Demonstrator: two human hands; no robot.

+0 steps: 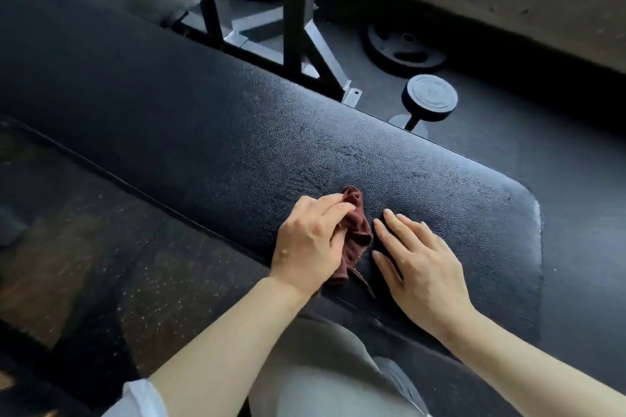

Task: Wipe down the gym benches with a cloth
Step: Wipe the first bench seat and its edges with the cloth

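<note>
A long black padded gym bench (237, 132) runs from the upper left to the lower right. Near its close edge lies a dark red-brown cloth (357, 234), bunched up, with a frayed thread trailing toward me. My left hand (310, 244) presses on the cloth and grips it with curled fingers. My right hand (418, 264) rests flat on the bench pad just right of the cloth, fingers spread, holding nothing. The pad's surface beyond the hands shows damp streaks.
Behind the bench stands a metal rack frame (294, 20) with angled supports. A weight plate (403, 49) lies flat on the dark floor, and a dumbbell (428, 96) stands close to the bench's far edge. A speckled rubber floor mat (101, 247) is at left.
</note>
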